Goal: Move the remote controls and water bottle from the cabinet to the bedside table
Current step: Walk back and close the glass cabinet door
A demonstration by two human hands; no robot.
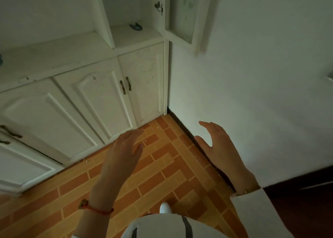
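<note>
A white cabinet [86, 93] fills the left and upper part of the head view, its lower doors closed. One upper compartment stands open, with its door [182, 12] swung to the right. A small dark object [135, 26] lies on that compartment's shelf. No remote control or water bottle is visible. My left hand [124, 149] hovers over the tiled floor in front of the cabinet, fingers apart and holding nothing. My right hand [218, 144] is raised beside the white wall, open and holding nothing.
The cabinet's countertop [54, 57] runs to the left. A white wall [261, 75] stands on the right, meeting the orange brick-pattern floor [162, 169] at a dark skirting. Dark furniture [306, 201] shows at the lower right. My white shoe [164, 208] is below.
</note>
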